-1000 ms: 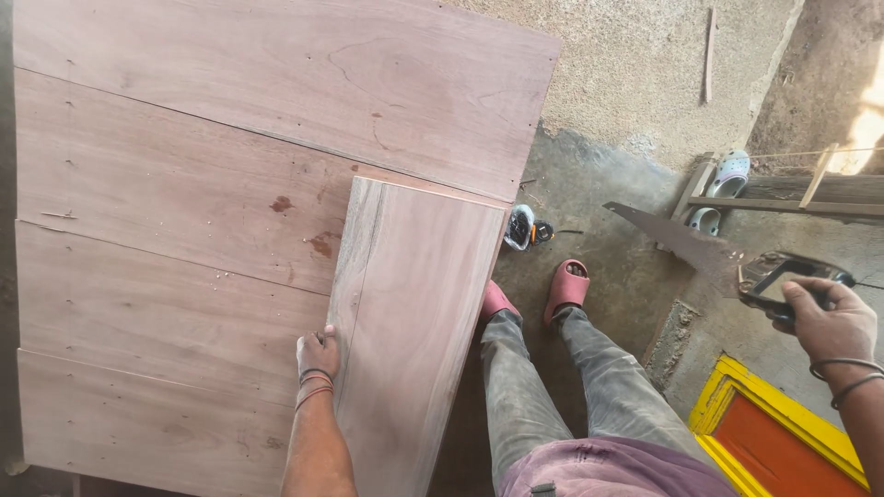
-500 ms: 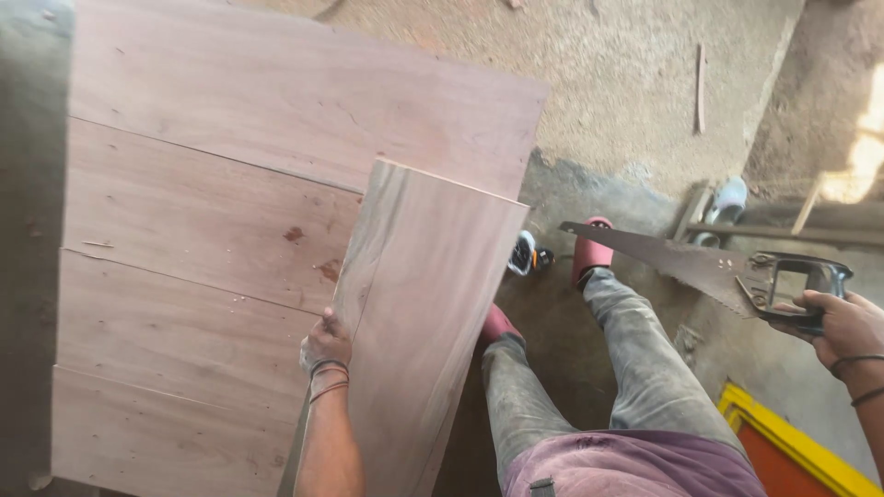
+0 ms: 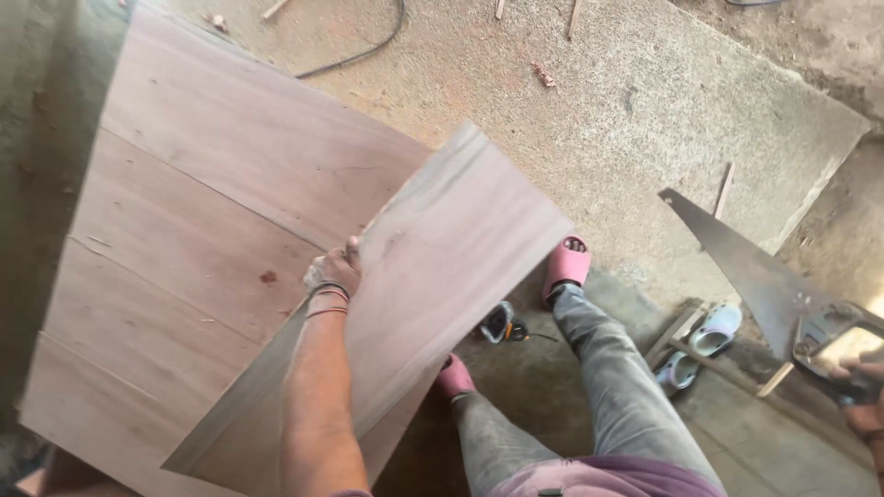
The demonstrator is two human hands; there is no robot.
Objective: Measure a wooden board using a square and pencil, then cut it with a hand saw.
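My left hand [image 3: 333, 272] grips the left edge of a loose reddish wooden board [image 3: 433, 285], which is lifted and tilted above a large panel of joined boards [image 3: 184, 230] lying on the ground. My right hand [image 3: 861, 396], at the far right edge of the view, holds a hand saw [image 3: 746, 267] by its handle, with the blade pointing up and to the left. My legs in grey trousers and pink sandals [image 3: 564, 265] stand to the right of the panel.
A small orange and black tool [image 3: 502, 324] lies on the concrete between my feet. A pair of pale blue sandals [image 3: 700, 350] and wooden strips sit to the right. A black cable [image 3: 368, 46] and wood scraps lie on the raised concrete slab behind.
My left hand has lifted the loose board higher and swung its far end rightwards off the panel. The saw in my right hand has moved a little to the right.
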